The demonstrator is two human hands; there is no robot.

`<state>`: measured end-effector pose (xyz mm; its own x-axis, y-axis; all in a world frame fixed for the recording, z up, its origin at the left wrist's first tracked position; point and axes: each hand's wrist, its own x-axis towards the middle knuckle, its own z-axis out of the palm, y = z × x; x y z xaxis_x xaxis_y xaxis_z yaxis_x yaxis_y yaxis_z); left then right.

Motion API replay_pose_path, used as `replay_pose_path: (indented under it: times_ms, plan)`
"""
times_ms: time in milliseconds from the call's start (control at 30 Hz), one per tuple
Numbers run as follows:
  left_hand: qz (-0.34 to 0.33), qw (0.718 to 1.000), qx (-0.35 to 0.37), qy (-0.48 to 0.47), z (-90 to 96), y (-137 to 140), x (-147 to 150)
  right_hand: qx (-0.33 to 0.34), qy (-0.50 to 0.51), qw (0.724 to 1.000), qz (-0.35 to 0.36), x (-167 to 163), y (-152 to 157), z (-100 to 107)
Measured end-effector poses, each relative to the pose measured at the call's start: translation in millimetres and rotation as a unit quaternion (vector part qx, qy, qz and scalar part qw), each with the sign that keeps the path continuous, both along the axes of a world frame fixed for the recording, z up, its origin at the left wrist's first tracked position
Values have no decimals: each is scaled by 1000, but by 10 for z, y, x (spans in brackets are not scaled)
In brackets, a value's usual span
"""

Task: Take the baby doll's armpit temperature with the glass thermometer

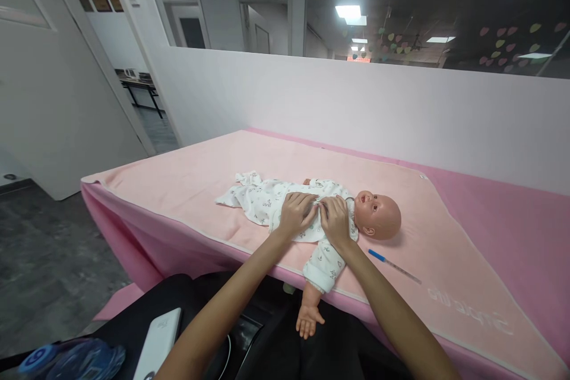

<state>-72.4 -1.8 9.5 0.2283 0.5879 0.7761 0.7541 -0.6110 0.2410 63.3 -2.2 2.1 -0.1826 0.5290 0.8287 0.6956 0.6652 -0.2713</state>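
A baby doll (377, 215) lies on its back on the peach towel, its bald head to the right. It wears a white printed shirt (326, 267) and matching white printed trousers (260, 202). Over the doll's chest, my left hand (297, 214) and my right hand (335, 217) meet with their fingertips nearly touching. Both hands pinch the front of the shirt; the exact spot between the fingers is partly hidden. One doll arm (309, 312) hangs over the table's near edge, between my forearms.
A slim clear stick with a blue end (394, 266) lies right of my right forearm. The peach towel (191, 178) covers a pink cloth (503, 208). A white power bank (158, 341) and a plastic bottle (73, 359) are at lower left. A white partition (356, 101) stands behind.
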Motion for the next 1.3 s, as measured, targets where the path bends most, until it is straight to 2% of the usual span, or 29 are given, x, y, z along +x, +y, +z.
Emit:
replay_pose_path:
  times_ms: [233, 567, 1300]
  plan:
    - [2, 999, 33, 18, -1, 0, 15, 1, 5, 1000, -1, 1, 9, -13]
    - [18, 999, 17, 24, -19, 10, 34, 13, 9, 1000, -6, 6, 40, -46]
    - [-4, 1000, 8, 12, -77, 41, 20, 9, 6, 1000, -23, 14, 19, -33]
